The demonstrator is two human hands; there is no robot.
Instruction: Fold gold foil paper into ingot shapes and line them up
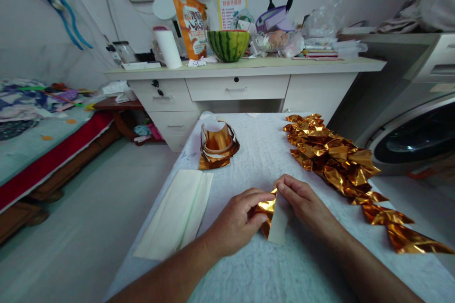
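Between my two hands is a piece of gold foil paper [278, 225], partly folded, its pale back facing up on one side and its shiny gold side showing on the other. My left hand [245, 220] grips the gold part with thumb and fingers. At the upper edge, my right hand [297, 196] pinches the sheet's corner. Beyond my left hand stands a loose roll of gold foil strip [217, 144]. A pile of folded gold foil pieces [330, 156] spreads along the right side of the table.
Pale paper sheets [174, 213] lie on the cloth-covered table [245, 151] at the left. A white desk [238, 68] behind holds a watermelon half [228, 46] and an orange bag [192, 26]. A washing machine [415, 104] stands right, a bed [53, 151] left.
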